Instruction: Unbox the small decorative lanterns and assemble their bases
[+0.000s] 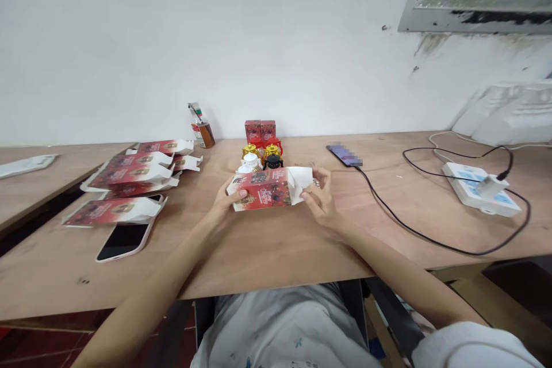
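- 1 red printed box [263,191] in the hands, held on its side above the near-middle of the table [276,259], just this side of the little pots. White end flaps [301,179] stick out toward the right hand.
- L hand [225,198]: closed on the box's left end, thumb flat on the printed face, other fingers mostly hidden behind it.
- R hand [323,196]: at the flap end, fingers curled and partly spread, thumb touching a flap. There's a small shiny bit [316,183] by the fingers, too blurry to ID. Can't tell if this hand is actually clamped on anything.
- Hands are apart from e/o, box between them.
- Little pots w/ lids, approx 6 visible: 2 gold [250,150], 2 red [273,142], 1 white [251,162], 1 black [273,161]. Front ones are partly hidden by the box, so the count's not 100%.
- 2 small red boxes [260,128] side by side behind the pots, near the wall.
- Flattened red cartons [135,171] on the left, at least 5, overlapping, so no exact no.
- 2 phones: 1 pale-edged phone [125,240] partly under the nearest carton, 1 dark phone [345,155] on the right w/ a black cable [390,219] attached.
- 1 white power strip [480,188], 1 white plug [491,185] in it.
- 1 bottle [202,133] w/ brownish contents, by the wall.
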Demonstrator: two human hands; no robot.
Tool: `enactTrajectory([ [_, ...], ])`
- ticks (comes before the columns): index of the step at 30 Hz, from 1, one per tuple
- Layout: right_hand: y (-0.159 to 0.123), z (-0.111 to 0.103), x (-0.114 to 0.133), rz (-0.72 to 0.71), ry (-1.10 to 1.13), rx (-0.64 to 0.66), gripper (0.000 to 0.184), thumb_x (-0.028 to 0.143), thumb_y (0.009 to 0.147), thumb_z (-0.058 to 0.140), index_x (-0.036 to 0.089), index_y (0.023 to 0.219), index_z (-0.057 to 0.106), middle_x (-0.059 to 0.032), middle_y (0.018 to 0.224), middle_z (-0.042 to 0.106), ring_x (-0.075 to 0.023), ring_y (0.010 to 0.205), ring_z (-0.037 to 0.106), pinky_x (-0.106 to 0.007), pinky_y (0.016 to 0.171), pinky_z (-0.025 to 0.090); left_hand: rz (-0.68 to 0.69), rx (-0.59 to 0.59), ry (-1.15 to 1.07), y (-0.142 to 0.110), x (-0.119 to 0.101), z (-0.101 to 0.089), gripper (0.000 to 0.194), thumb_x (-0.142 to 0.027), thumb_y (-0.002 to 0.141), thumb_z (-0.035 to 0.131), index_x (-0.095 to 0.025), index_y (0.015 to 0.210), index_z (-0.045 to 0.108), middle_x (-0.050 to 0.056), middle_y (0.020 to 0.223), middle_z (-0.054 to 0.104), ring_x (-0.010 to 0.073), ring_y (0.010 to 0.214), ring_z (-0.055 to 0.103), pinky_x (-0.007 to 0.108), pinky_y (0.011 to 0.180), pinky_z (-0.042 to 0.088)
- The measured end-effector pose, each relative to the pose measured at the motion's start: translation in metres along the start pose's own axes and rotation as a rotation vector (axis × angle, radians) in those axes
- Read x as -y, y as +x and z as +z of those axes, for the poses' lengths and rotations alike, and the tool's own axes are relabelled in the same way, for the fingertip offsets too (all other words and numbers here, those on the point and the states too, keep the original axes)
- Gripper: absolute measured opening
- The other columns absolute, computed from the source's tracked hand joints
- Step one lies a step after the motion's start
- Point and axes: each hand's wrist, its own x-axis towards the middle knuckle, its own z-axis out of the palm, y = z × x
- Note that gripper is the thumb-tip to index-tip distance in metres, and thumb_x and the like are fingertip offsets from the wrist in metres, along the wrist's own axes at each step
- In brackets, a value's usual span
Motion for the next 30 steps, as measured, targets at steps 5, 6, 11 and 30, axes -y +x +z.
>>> enactTrajectory([
  [5,0.001,0.002,0.0,0.039,-0.069,-0.031,0.009,0.03,0.08,0.061,0.025,0.079,0.069,-0.0066,0.132,0.033,-0.0291,0.125,0.04,-0.05,0.101,0.04,-0.054,0.083,-0.005,-0.003,0.003,0.006,0.066,-0.03,0.049,0.084,-0.017,0.108,0.058,0.009,0.105,0.068,0.0235,0.092,0.065,0.033,0.079,0.055],
  [6,0.001,0.002,0.001,0.039,-0.079,-0.039,0.01,0.03,0.079,0.063,0.027,0.086,0.069,-0.0064,0.133,0.032,-0.0295,0.126,0.038,-0.051,0.102,0.039,-0.047,0.087,-0.001,-0.003,0.004,0.007,0.066,-0.029,0.048,0.084,-0.017,0.107,0.058,0.009,0.106,0.068,0.0237,0.093,0.065,0.033,0.079,0.055],
  [11,0.001,0.003,0.001,0.023,-0.058,-0.064,0.016,0.026,0.079,0.062,0.029,0.093,0.07,-0.0065,0.134,0.034,-0.0277,0.128,0.037,-0.051,0.104,0.038,-0.06,0.106,0.001,-0.003,0.005,0.003,0.065,-0.029,0.05,0.084,-0.019,0.108,0.058,0.007,0.108,0.067,0.023,0.094,0.065,0.032,0.08,0.055],
  [30,0.057,-0.034,0.019,0.211,0.482,-0.35,0.024,0.05,0.082,0.055,0.026,0.082,0.058,-0.004,0.104,0.06,-0.0217,0.102,0.061,-0.044,0.083,0.054,-0.001,-0.072,-0.178,0.005,-0.015,-0.013,0.048,-0.042,0.052,0.081,-0.016,0.09,0.065,0.004,0.083,0.07,0.0186,0.068,0.065,0.028,0.06,0.056],
])
